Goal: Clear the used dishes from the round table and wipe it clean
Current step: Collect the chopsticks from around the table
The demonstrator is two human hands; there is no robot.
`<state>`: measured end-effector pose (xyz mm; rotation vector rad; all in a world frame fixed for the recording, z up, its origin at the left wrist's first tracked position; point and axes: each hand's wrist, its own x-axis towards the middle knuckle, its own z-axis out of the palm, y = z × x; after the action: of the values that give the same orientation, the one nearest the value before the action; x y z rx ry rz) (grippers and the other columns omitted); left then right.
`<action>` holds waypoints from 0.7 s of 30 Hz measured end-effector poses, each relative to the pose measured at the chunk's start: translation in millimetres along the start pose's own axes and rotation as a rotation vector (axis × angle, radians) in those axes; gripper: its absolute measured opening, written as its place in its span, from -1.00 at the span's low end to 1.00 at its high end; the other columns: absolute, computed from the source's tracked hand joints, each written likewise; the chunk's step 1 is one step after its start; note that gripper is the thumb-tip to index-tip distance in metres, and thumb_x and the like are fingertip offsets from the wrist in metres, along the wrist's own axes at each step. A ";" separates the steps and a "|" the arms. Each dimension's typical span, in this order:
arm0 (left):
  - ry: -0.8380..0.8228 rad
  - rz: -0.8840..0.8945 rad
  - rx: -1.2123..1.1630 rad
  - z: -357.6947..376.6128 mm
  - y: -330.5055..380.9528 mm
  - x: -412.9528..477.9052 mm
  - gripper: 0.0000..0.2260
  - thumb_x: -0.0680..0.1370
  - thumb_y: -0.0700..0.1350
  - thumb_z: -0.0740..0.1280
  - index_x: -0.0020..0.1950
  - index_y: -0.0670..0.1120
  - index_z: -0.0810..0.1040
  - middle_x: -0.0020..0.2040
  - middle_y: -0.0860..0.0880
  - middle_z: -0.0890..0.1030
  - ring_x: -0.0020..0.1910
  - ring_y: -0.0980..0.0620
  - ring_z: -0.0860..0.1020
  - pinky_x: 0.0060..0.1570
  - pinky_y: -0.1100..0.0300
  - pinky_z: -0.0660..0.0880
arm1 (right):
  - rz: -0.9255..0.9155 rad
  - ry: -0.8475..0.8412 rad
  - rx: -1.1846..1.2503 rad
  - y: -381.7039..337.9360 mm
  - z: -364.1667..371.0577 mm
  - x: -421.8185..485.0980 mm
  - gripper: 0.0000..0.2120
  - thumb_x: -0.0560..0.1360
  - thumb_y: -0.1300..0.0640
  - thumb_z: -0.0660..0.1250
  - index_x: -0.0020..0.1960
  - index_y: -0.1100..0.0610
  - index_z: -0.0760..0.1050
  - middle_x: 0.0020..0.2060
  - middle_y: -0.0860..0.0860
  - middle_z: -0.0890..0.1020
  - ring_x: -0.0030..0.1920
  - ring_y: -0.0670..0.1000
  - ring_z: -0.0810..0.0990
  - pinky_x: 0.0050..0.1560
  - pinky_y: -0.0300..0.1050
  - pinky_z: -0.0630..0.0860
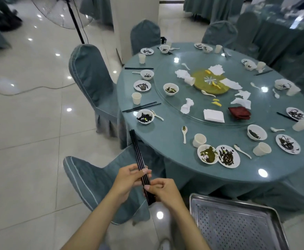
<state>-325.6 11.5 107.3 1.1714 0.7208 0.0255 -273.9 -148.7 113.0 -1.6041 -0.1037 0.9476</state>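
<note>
Both my hands hold a bundle of black chopsticks (136,147) in front of me, off the table's near-left edge. My left hand (129,179) grips the middle of the bundle and my right hand (163,189) pinches its lower end. The round table (174,156) with a teal cloth lies ahead to the right. Used white bowls (145,116), soiled plates (227,156), paper cups (136,98), white spoons (184,133) and more chopsticks (141,107) ring its edge. A glass turntable (167,103) holds crumpled napkins (187,105), a bowl and a red cloth (240,112).
A perforated metal tray (237,226) sits at the bottom right, close to my right arm. Teal-covered chairs (91,76) stand round the table, one (91,179) right under my hands. A standing fan (75,18) and a cable lie on the tiled floor at left.
</note>
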 end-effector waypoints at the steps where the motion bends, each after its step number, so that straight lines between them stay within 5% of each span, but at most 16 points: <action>1: -0.007 0.006 -0.009 -15.3 5.2 5.1 -0.79 0.58 -0.25 0.44 0.19 -0.28 0.60 0.04 -0.21 0.74 0.07 -0.18 0.72 0.08 -0.05 0.66 | 0.006 -0.016 -0.019 -3.1 13.3 3.8 -0.82 0.51 0.25 0.51 0.03 0.37 0.67 -0.15 0.24 0.75 -0.14 0.13 0.74 -0.03 -0.02 0.67; 7: -0.119 0.002 -0.049 -106.9 40.2 31.1 -0.78 0.59 -0.20 0.43 0.20 -0.25 0.60 0.06 -0.19 0.74 0.09 -0.17 0.71 0.16 -0.10 0.62 | 0.095 0.003 -0.006 -23.4 106.1 41.7 -0.65 0.48 0.22 0.55 0.12 0.45 0.58 -0.09 0.25 0.75 -0.11 0.10 0.74 -0.03 -0.02 0.66; 10: -0.161 -0.035 -0.137 -147.6 55.2 42.2 -0.77 0.62 -0.17 0.38 0.25 -0.23 0.59 0.11 -0.21 0.72 0.12 -0.17 0.70 0.14 -0.03 0.63 | 0.108 -0.010 -0.017 -36.8 145.6 59.1 -0.70 0.50 0.21 0.53 0.09 0.41 0.61 -0.07 0.25 0.75 -0.08 0.11 0.74 0.05 0.07 0.65; 17: -0.261 -0.092 -0.249 -193.5 81.8 76.2 -0.76 0.69 -0.19 0.27 0.29 -0.30 0.53 0.16 -0.26 0.69 0.18 -0.21 0.68 0.06 0.09 0.65 | 0.082 0.041 -0.036 -55.4 194.9 93.8 -0.82 0.53 0.20 0.50 0.03 0.33 0.65 -0.11 0.21 0.75 -0.14 0.06 0.74 -0.13 -0.10 0.65; 21: -0.232 -0.102 -0.210 -197.8 97.7 109.5 -0.77 0.70 -0.22 0.25 0.27 -0.34 0.50 0.16 -0.29 0.69 0.14 -0.24 0.69 0.08 0.03 0.67 | 0.008 0.177 -0.097 -57.4 189.8 125.7 -0.80 0.58 0.08 0.45 0.01 0.24 0.68 -0.15 0.20 0.74 -0.14 0.10 0.72 -0.02 0.17 0.67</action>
<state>-311.2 257.1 96.4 0.9177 0.5573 -0.1161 -283.3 85.8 106.2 -1.7719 -0.0208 0.8136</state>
